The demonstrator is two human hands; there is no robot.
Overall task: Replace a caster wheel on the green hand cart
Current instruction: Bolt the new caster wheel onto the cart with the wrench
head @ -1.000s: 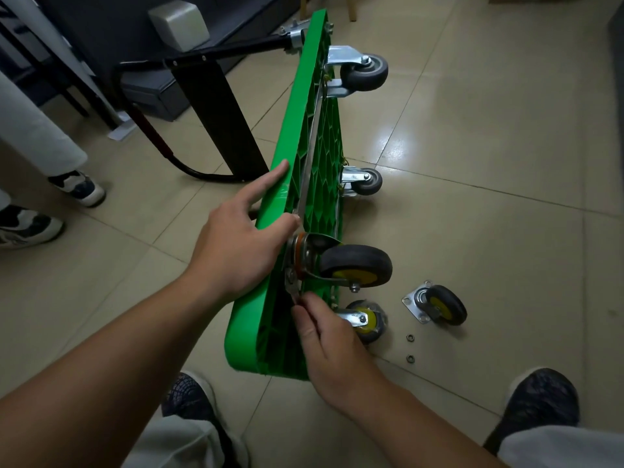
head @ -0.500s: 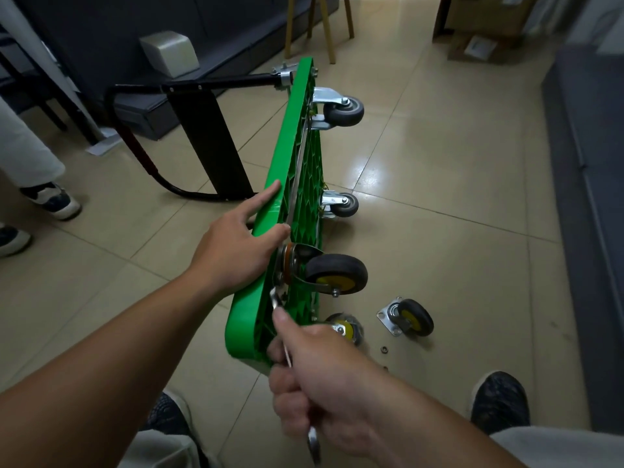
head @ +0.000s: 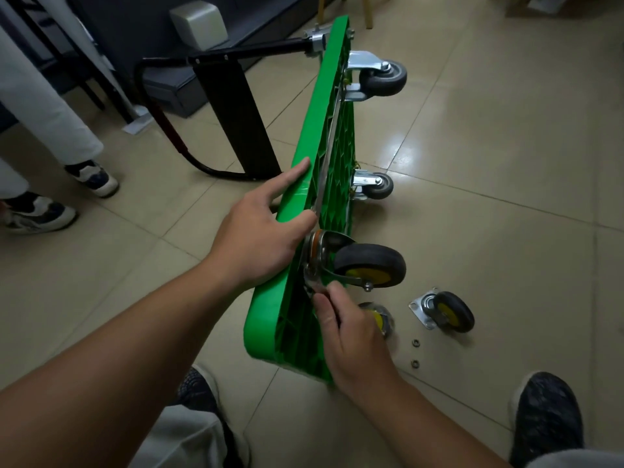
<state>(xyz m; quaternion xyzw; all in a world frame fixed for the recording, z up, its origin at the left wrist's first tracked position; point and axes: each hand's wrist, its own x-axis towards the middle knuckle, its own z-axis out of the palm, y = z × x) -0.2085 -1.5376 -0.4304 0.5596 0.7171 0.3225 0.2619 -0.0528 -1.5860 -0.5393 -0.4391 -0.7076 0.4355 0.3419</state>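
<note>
Half a second ago the right hand (head: 354, 336) was drawn back toward the camera with the wrench (head: 315, 284) held low. Now it is up at the mounting plate of the yellow-hubbed caster (head: 371, 265), its fingers (head: 332, 293) pinching what seems to be the wrench's head against the plate; most of the tool is hidden under the hand. The left hand (head: 256, 244) has not shifted. It grips the upper edge of the cart (head: 265, 319), thumb on the ribbed underside, index finger laid straight along the rim.

The cart stands on its long edge on the floor (head: 506, 163), its black handle (head: 236, 52) folded out to the left. Right of it lie a loose caster (head: 449, 312) and two nuts (head: 416, 342), near the right hand. Beyond them the tiles are open. A bystander's shoes (head: 91, 177) stand well apart on the left, and the person's own shoes (head: 547, 417) flank the cart's near end.
</note>
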